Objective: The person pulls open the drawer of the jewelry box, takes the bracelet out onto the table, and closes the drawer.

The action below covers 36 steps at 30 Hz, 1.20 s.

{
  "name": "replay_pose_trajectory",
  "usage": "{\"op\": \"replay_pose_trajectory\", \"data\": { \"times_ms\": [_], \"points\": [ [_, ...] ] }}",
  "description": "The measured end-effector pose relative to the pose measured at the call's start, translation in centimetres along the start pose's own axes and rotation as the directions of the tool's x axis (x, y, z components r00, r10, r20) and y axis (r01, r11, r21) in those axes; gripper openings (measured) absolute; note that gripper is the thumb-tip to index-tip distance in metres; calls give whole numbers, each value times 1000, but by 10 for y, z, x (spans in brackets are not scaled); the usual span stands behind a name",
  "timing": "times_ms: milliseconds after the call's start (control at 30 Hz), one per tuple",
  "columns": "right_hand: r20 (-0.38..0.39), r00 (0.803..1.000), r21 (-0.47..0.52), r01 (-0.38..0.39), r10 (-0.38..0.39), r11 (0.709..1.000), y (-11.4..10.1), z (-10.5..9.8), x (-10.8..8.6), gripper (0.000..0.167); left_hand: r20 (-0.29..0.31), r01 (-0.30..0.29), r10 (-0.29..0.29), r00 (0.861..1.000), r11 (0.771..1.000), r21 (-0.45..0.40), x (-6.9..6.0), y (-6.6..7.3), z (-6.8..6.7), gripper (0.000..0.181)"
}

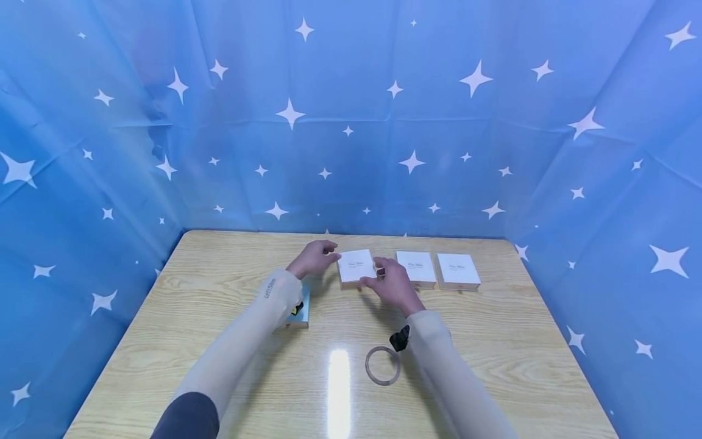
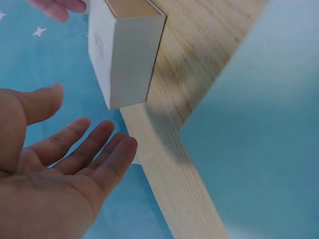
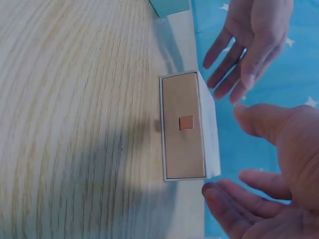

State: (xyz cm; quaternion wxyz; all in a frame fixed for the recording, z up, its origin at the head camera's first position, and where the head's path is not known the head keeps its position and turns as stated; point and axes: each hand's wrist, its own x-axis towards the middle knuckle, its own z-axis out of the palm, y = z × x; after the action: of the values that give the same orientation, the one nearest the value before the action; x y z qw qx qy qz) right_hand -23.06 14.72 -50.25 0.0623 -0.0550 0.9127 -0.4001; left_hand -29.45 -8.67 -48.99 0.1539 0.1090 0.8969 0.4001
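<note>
Your left sleeve, pale cloth turning dark at the near edge where it is cut off, hides much of a blue box. Your left hand has its fingers spread just beside a square white box at the far middle of the wood-grained surface; its tan near face carries a small square tab, its lettering too small to read. Nearer lies a round ring, its material hard to make out. Your right hand holds its fingers parted by that box's right side. Two more white boxes sit farther right.
</note>
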Motion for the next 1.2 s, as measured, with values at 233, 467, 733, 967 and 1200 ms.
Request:
{"op": "replay_pose_trajectory", "data": {
  "times_ms": [233, 467, 733, 967, 1200],
  "points": [
    [-17, 1000, -39, -13, 13, 999, 3, 4, 6, 45, 18, 28, -28, 999, 999, 17, 19, 0, 6, 47],
    [-72, 996, -86, 43, -49, 995, 6, 12, 8, 37, 12, 47, -47, 999, 998, 37, 26, 2, 14, 39],
    [-128, 991, -64, -47, 38, 997, 8, 14, 8, 39, -21, 14, -13, 1000, 999, 45, 31, 5, 21, 34],
    [-149, 988, -63, -49, 40, 997, 10, 14, 8, 36, -25, 3, -2, 1000, 999, 45, 33, 4, 23, 32],
    [-138, 988, -46, -75, 68, 996, 11, 14, 9, 34, -15, 22, -21, 1000, 997, 73, 32, 6, 20, 27]
  ]
}}
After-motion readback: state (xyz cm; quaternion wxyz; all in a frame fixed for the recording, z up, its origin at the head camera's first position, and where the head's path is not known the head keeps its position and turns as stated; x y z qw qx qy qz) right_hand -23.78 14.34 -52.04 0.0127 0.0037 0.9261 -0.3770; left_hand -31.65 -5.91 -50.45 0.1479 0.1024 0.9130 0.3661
